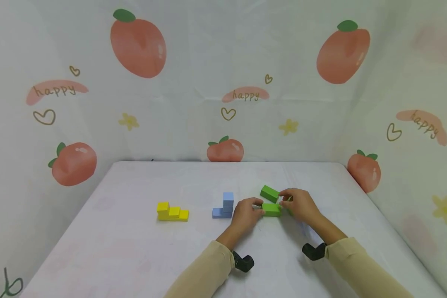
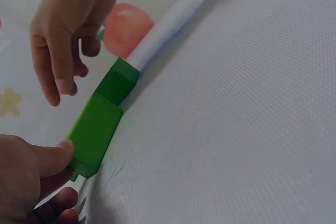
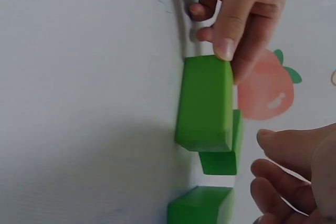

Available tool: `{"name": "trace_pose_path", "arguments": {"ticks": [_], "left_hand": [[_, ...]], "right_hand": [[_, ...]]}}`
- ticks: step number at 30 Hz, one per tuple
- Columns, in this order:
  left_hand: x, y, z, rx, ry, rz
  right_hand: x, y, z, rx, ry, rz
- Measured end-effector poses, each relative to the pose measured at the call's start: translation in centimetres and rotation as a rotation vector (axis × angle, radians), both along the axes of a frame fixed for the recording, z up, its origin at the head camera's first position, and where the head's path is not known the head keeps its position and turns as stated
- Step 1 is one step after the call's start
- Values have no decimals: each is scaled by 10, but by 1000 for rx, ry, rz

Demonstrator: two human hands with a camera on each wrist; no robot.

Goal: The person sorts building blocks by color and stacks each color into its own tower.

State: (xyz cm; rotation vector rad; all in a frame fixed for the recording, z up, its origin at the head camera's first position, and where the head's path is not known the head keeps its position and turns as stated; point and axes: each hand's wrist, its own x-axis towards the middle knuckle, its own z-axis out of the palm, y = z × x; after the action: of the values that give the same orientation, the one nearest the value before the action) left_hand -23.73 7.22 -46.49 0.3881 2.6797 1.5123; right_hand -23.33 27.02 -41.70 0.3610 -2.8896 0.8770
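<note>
Three green blocks lie close together on the table. My left hand (image 1: pixel 246 215) holds the near green block (image 1: pixel 271 210) at its left end, thumb on that end and a finger behind it in the right wrist view. Behind it lies another green block (image 1: pixel 270 193), set at an angle. The third green block (image 3: pixel 202 205) is mostly hidden by my right hand (image 1: pixel 301 205) in the head view. That hand hovers at the right of the blocks with thumb and fingers spread apart. Nothing sits between them in the right wrist view.
Left of my left hand stands a light blue block shape (image 1: pixel 227 203) with an upright column. Farther left is a yellow stepped block shape (image 1: pixel 173 212). A white printed cloth backdrop (image 1: pixel 193 124) rises behind the white table (image 1: pixel 134 256).
</note>
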Motion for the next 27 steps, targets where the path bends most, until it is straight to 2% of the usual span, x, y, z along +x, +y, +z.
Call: {"name": "trace_pose_path", "arguments": {"ticks": [7,17,27], "left_hand": [[0,-1,1,-1,-26,-6],[-1,0,-3,5,-22,-1],[-1,1,-5,-7,-6,4]], "right_hand": [[-17,0,-3,-22,46,-58],[-34,-5,-14,-9,-3,-50],[-43,-10,-21,47,-44,-76]]}}
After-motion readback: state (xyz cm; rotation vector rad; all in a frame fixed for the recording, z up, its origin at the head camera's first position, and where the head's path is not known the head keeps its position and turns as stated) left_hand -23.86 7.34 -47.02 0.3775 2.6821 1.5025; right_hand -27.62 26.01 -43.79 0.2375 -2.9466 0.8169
